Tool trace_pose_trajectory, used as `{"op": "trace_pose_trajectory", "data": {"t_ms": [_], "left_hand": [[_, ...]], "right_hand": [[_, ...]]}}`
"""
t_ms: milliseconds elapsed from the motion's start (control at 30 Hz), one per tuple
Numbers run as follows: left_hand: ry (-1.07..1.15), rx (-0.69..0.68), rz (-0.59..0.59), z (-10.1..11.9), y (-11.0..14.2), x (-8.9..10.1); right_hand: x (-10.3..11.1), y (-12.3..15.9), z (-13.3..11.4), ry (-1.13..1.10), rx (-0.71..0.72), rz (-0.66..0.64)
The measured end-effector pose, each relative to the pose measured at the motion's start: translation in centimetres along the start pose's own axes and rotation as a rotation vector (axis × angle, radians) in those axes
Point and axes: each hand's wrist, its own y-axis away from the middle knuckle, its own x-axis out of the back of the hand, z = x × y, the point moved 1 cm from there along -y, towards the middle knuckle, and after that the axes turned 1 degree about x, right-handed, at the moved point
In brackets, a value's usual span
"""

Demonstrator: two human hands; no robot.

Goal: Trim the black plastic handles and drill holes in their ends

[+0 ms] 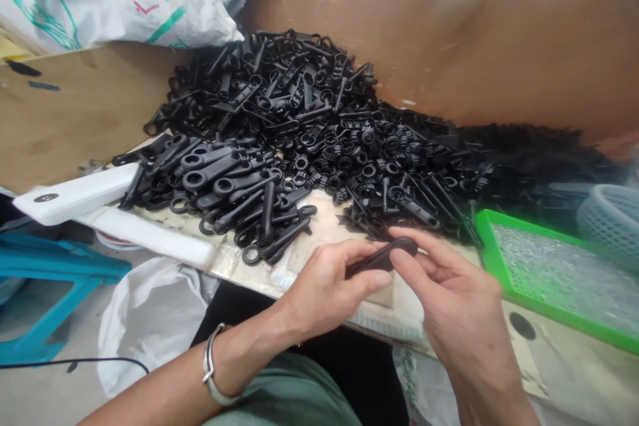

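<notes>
In the lower centre of the frame, your left hand and right hand pinch a black lever-shaped part; at right, a green tray holds small clear pieces.

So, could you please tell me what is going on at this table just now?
A person is handling one dark, elongated part with both hands. The left hand holds one end, while the fingers of the right hand are on the rounded end. Beyond the hands lies a large heap of black parts, in several shapes. To the right, a green tray holds many small clear pieces.
</notes>
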Motion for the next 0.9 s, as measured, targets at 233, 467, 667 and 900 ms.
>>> {"op": "trace_pose_trajectory", "data": {"t_ms": [233, 467, 667, 900], "left_hand": [[-0.088, -0.063, 0.037, 0.5, 0.4, -0.3], [-0.353, -0.100, 0.106, -0.2, 0.4, 0.2], [0.040, 0.013, 0.000, -0.5, -0.4, 0.3], [-0.075, -0.069, -0.061, 0.4, 0.1, 0.4]], "right_hand": [[0.0, 0.4, -1.0, -0.078, -0.005, -0.037], [-0.5, -0.3, 0.6, -0.099, 0.036, -0.064], [-0.4, -0.8, 0.6, -0.156, 0.073, -0.244], [0.1, -0.5, -0.1, -0.163, 0.070, -0.302]]}}
